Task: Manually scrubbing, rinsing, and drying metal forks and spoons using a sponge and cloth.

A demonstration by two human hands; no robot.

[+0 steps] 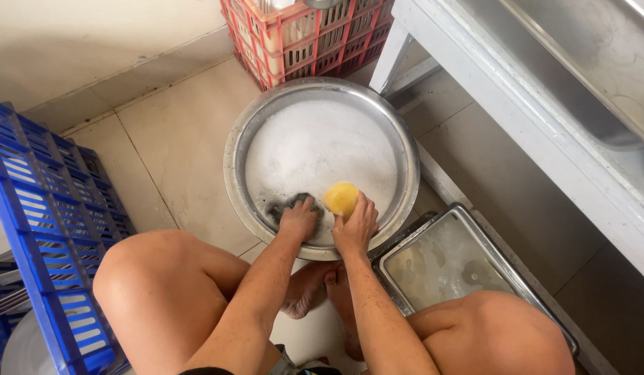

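A wide round metal basin [232, 163] full of white foam stands on the tiled floor in front of me. My left hand [298, 219] is at its near edge, gripping a dark grey scouring pad [284, 205] in the suds. Beside it my right hand [355, 226] holds a yellow sponge [341, 198] above the foam. My bare knees and forearms fill the lower part of the view.
A rectangular metal tray [468, 222] holding cloudy water lies on the floor at the right. A red crate [304, 35] with dishes stands behind the basin, a blue crate [48, 222] at the left. A steel sink counter [544, 111] runs along the right.
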